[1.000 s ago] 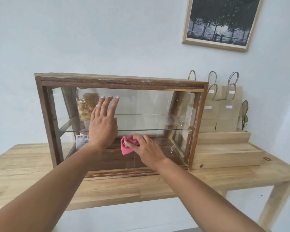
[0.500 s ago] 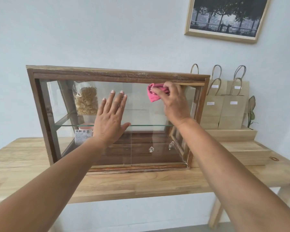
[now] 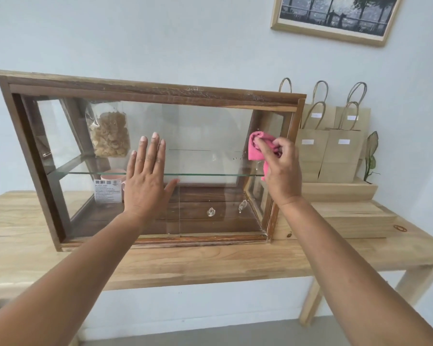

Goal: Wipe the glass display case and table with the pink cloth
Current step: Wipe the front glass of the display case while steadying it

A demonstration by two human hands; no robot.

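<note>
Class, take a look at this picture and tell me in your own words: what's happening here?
A person is wiping a glass display case that stands on a wooden table. The right hand grips a bunched pink cloth and presses it to the front glass near the right end, above the shelf. The left hand lies flat on the glass near the middle, fingers straight. Brown paper bags stand right of the case.
</note>
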